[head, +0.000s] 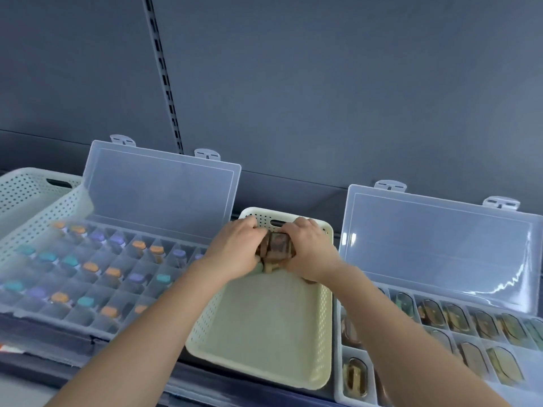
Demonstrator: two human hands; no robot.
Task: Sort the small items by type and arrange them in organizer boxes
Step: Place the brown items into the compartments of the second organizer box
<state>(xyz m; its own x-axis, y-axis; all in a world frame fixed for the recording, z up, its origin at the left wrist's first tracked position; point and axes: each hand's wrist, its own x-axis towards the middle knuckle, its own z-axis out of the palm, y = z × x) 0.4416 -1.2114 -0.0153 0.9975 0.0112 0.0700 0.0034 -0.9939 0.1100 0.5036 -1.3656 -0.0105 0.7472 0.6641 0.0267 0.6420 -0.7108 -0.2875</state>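
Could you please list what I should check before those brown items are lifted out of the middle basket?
1. Grip: the left hand and right hand both hold the brown items: ok.
2. The right organizer box has its lid up: ok.
3. A free compartment there: cannot tell, blurred.
4. Items match that box's contents: cannot tell.
5. The left organizer box suits them: not ok, it holds capped vials.
6. Nothing left under the hands in the basket: cannot tell.

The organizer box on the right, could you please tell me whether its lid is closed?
No, the clear lid of the right organizer box stands raised open at the back.
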